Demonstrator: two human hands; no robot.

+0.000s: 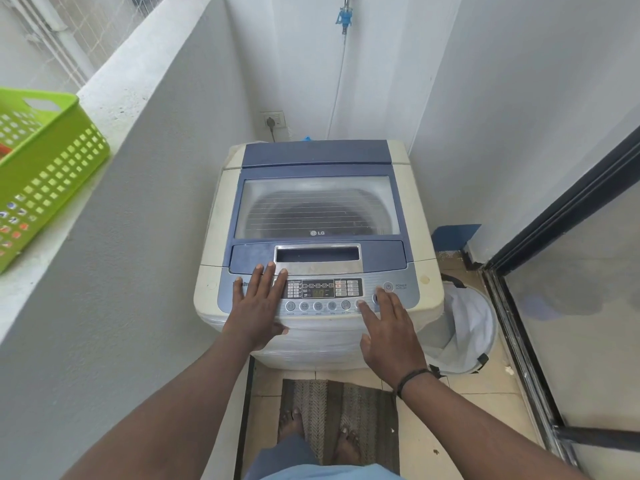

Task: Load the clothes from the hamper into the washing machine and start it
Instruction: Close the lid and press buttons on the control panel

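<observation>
A top-load washing machine [318,244] is seen at centre frame, boxed in by white plaster walls. Its long axis runs from frame bottom to frame top, w/ the control panel [325,294] at the near end, facing the person, and the hinge end toward the back wall. The lid [317,206] is shut flat; it is blue plastic w/ a cloudy clear window, and a ribbed steel drum is made out through it. The body is cream plastic, yellowed, w/ rounded corners. A chrome-edged recessed handle [317,255] is set in the lid's near edge.

The left hand [260,303] is laid flat, fingers spread wide, on the left part of the panel, fingertips reaching the lid's near edge; nothing is held. The right hand [389,336] is also spread open and holds nothing; its index fingertip is placed on or just above the round buttons at the panel's right end, just below the power button [388,287]. Contact can't be confirmed. A dark band is worn on the right wrist.

A white fabric hamper [465,327] w/ dark trim is stood on the tiled floor at lower right, touching or just beside the machine's right side. A green perforated plastic basket [48,174] is sat on the ledge at upper left. A woven mat [341,415] lies at bottom centre, w/ bare feet on it.
</observation>
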